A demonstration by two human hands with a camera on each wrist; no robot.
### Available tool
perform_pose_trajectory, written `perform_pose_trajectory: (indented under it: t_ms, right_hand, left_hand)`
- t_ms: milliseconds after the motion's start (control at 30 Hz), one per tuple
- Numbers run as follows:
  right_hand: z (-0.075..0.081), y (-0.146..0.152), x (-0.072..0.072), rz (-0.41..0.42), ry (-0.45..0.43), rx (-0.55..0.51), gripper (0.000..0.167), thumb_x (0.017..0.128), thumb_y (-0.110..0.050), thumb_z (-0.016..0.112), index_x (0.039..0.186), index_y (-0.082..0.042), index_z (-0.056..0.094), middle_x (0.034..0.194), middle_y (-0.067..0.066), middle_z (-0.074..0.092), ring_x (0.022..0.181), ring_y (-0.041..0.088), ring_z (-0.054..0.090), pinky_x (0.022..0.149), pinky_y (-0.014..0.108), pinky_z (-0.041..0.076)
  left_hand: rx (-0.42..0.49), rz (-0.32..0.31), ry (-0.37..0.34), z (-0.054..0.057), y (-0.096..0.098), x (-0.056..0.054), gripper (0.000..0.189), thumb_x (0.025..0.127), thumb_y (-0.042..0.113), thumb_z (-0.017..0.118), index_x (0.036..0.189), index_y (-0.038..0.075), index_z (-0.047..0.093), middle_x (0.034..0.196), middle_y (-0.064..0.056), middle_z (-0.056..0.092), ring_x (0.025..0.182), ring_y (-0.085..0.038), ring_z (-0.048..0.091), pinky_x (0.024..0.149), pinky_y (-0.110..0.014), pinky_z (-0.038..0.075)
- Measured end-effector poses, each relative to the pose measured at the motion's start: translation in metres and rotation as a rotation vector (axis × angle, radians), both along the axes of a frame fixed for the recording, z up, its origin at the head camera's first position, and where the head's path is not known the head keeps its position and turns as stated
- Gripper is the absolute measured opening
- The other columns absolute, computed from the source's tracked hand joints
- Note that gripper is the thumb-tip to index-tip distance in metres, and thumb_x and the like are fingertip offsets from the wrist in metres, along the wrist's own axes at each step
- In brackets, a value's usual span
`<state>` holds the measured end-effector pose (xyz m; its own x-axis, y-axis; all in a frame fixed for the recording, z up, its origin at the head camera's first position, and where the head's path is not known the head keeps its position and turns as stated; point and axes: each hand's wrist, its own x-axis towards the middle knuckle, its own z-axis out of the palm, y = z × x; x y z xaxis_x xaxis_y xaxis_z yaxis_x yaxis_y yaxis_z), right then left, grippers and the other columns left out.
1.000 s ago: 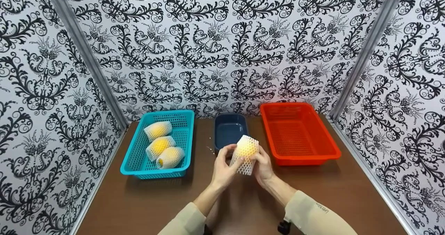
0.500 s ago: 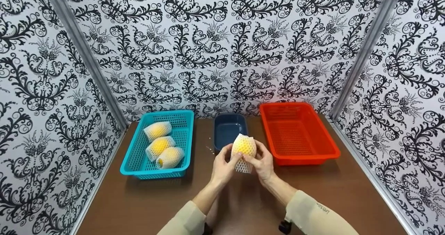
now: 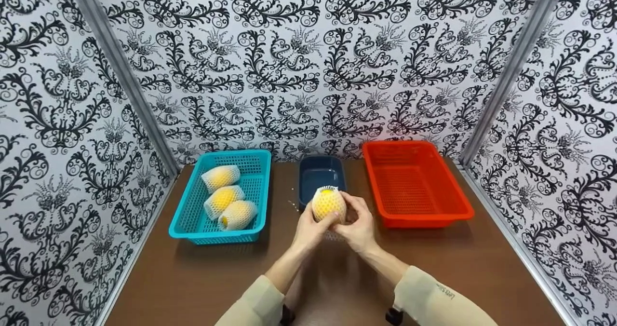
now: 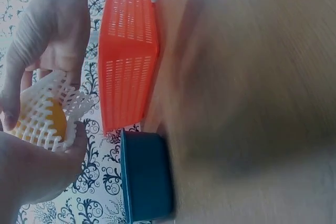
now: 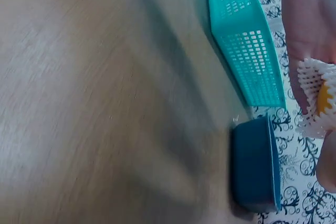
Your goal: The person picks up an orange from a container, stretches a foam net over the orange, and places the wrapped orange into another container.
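Note:
Between my two hands is a yellow fruit in a white foam net sleeve (image 3: 328,204), raised above the table in front of the dark blue tub. My left hand (image 3: 308,232) grips it from the left, thumb on the near side. From the right, my right hand (image 3: 356,225) holds the sleeve and fruit with curled fingers. In the left wrist view, yellow skin shows through the open end of the net (image 4: 44,116). The right wrist view catches only part of the sleeved fruit (image 5: 324,98) at its edge. The fruit's exact kind cannot be told.
On the left, a turquoise basket (image 3: 262,196) holds several sleeved yellow fruits (image 3: 224,199). The dark blue tub (image 3: 320,171) stands at the back middle, a red basket (image 3: 409,191) to its right. Small white bits (image 3: 293,204) lie on the brown table (image 3: 217,278). Patterned walls enclose it.
The fruit has tipped and shifted slightly left in my hands. More yellow shows at its top, where the net's upper edge now sits lower. The baskets have stayed put.

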<state>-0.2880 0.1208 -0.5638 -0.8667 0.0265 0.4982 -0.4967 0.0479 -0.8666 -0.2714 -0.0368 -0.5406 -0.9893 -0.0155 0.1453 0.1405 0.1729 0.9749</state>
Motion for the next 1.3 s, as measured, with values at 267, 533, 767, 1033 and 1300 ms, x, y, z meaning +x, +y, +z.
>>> perform_pose_trajectory:
  t_ms: [267,533,767,1033,1300]
  right_hand:
    - [0.017,-0.02,-0.005,0.036,0.022,0.11,0.074,0.082,-0.002,0.096,0.151,0.002,0.067,0.129,0.023,0.07,0.112,0.024,0.074,0.091,0.033,0.069]
    - [0.016,-0.06,-0.016,0.014,0.184,0.206,0.055,0.088,-0.002,0.091,0.14,0.001,0.073,0.132,0.021,0.077,0.118,0.046,0.076,0.091,0.048,0.071]
    - [0.001,-0.095,-0.02,-0.014,0.472,0.502,0.036,0.086,-0.02,0.095,0.117,-0.006,0.083,0.118,0.011,0.081,0.114,0.029,0.077,0.102,0.045,0.064]
    - [-0.014,-0.129,-0.022,0.065,0.568,0.689,0.03,0.089,-0.023,0.095,0.112,-0.008,0.083,0.117,0.009,0.079,0.112,0.024,0.073,0.101,0.038,0.063]
    - [-0.027,-0.152,-0.014,0.1,0.676,0.769,0.027,0.091,-0.02,0.094,0.114,-0.011,0.084,0.116,0.004,0.08,0.111,0.019,0.074,0.1,0.029,0.063]
  left_hand:
    - [0.011,0.093,0.002,0.02,-0.03,-0.02,0.07,0.093,0.026,0.086,0.148,-0.001,0.052,0.133,-0.025,0.072,0.116,-0.03,0.071,0.097,-0.04,0.06]
    - [-0.176,0.182,0.029,0.051,-0.084,-0.054,0.075,0.087,0.03,0.091,0.148,0.007,0.053,0.132,-0.021,0.075,0.112,-0.032,0.075,0.094,-0.043,0.064]
    - [-0.344,0.295,0.002,0.062,-0.134,-0.082,0.086,0.086,0.036,0.087,0.158,0.011,0.048,0.137,-0.02,0.073,0.115,-0.035,0.073,0.096,-0.047,0.064]
    - [-0.669,0.262,-0.041,0.055,-0.182,-0.12,0.088,0.088,0.041,0.083,0.161,0.006,0.048,0.143,-0.022,0.067,0.126,-0.04,0.067,0.108,-0.056,0.057]
    - [-0.922,0.171,-0.045,0.042,-0.221,-0.148,0.089,0.09,0.042,0.084,0.161,0.004,0.045,0.144,-0.027,0.064,0.128,-0.046,0.066,0.108,-0.062,0.057]
